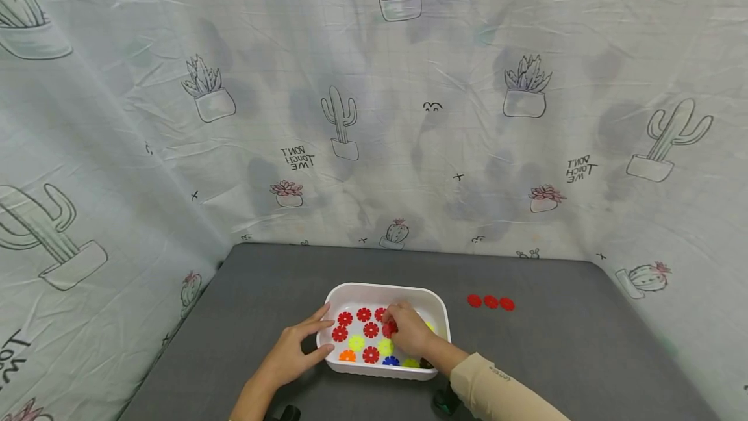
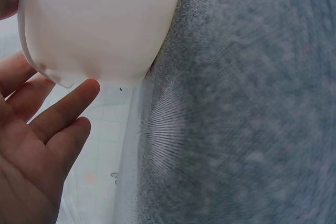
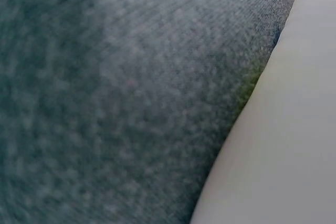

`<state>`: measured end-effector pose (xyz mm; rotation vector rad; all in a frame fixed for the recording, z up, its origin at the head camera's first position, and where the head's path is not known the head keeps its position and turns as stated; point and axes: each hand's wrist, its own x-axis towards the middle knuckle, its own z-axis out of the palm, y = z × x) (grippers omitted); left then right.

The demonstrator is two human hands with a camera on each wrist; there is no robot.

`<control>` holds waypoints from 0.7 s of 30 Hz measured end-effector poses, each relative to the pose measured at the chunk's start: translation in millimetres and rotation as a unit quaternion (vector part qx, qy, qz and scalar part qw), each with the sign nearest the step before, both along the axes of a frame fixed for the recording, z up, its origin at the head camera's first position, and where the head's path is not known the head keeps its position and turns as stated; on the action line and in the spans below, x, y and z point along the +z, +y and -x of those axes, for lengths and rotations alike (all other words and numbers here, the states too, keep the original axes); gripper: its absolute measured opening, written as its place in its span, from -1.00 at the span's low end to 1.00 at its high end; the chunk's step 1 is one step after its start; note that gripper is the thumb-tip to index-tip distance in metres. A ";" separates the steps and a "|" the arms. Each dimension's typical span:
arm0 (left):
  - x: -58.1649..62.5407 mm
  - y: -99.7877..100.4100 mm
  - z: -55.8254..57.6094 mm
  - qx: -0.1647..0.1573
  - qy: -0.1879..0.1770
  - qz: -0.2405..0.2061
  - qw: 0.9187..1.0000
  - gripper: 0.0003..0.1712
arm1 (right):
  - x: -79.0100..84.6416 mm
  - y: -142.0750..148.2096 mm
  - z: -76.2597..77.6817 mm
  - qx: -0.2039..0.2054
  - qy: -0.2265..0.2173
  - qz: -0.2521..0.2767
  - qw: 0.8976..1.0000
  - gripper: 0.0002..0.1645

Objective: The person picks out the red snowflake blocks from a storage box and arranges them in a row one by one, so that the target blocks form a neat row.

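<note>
A white plastic tray (image 1: 384,374) holds several small notched plastic discs in red, yellow, orange and blue. My right hand (image 1: 411,330) reaches into its right half and pinches a red notched disc (image 1: 389,329) with the fingertips; the hand covers part of the discs there. At the tray's left end, my left hand (image 1: 295,349) rests against the rim with its fingers extended and spread. The left wrist view shows that hand (image 2: 37,129) touching the outside of the tray (image 2: 105,24). In the right wrist view only the tray's outer wall (image 3: 283,129) shows, without the hand.
Three red notched discs (image 1: 491,302) lie in a row on the grey tabletop (image 1: 263,291), right of the tray. Behind the table hangs a pale curtain (image 1: 386,148) printed with cacti. A dark object (image 1: 446,401) is by the right forearm.
</note>
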<state>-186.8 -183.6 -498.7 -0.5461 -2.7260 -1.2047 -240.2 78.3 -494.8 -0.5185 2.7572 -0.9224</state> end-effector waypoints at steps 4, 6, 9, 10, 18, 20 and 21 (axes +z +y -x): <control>-0.7 -0.7 -0.3 -0.003 0.009 0.002 1.000 -0.49 | 0.1 -0.7 -0.9 -0.004 0.002 0.000 1.000 -0.73; -0.7 -0.7 -0.5 -0.003 0.009 0.000 1.000 -0.49 | 0.5 -1.0 -1.4 -0.006 -0.001 0.003 1.000 -0.73; -0.8 -0.5 -0.2 -0.004 0.010 0.000 1.000 -0.49 | 1.0 -0.3 -1.0 -0.003 -0.006 0.016 1.000 -0.72; -0.9 -0.5 -0.2 -0.003 0.012 0.001 1.000 -0.50 | 1.2 0.1 -0.9 -0.003 -0.007 0.020 1.000 -0.71; -1.4 -1.4 0.4 -0.006 0.020 0.009 1.000 -0.49 | 3.1 3.5 0.8 -0.012 -0.036 0.085 0.996 -0.71; -1.1 -1.5 0.8 -0.005 0.018 0.009 1.000 -0.49 | 4.0 3.5 1.2 -0.016 -0.043 0.097 0.994 -0.69; -1.0 -1.5 0.9 -0.005 0.017 0.009 1.000 -0.49 | 4.4 3.4 1.3 -0.018 -0.044 0.099 0.994 -0.68</control>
